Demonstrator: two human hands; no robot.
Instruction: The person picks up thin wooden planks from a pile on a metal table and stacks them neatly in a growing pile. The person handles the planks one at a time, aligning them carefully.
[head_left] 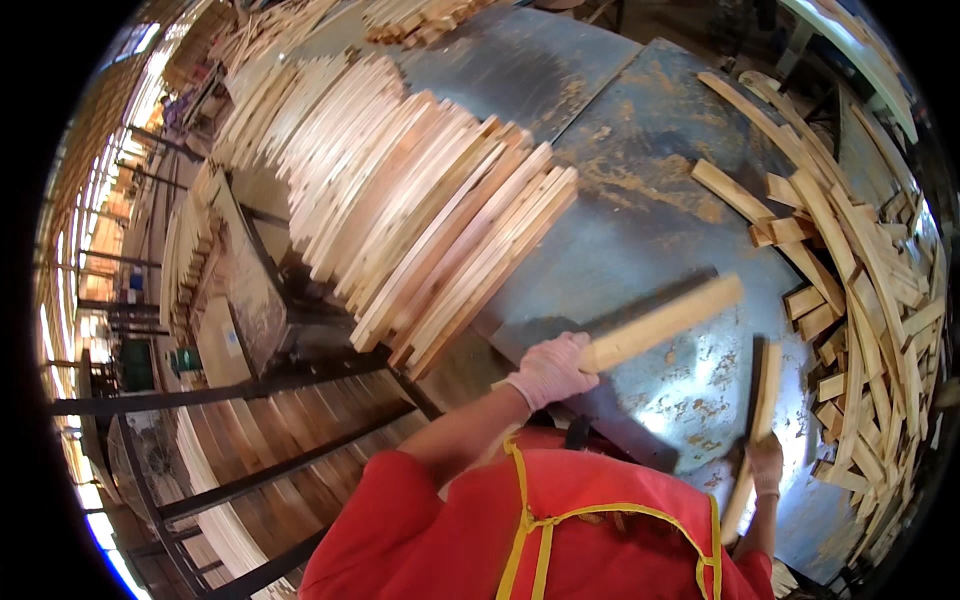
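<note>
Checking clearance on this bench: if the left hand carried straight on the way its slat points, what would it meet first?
Probably the offcut pile at the table's right edge. The left hand aims its slat up and right over bare metal; depth is unclear, so it might pass above the pile.

Daylight is pouring in from the left, blowing out that rim. Glare is shining off the metal worktop (pixel 640 190) near the right hand (pixel 766 465). Fisheye distortion is bending edges; corners are falling black.
</note>
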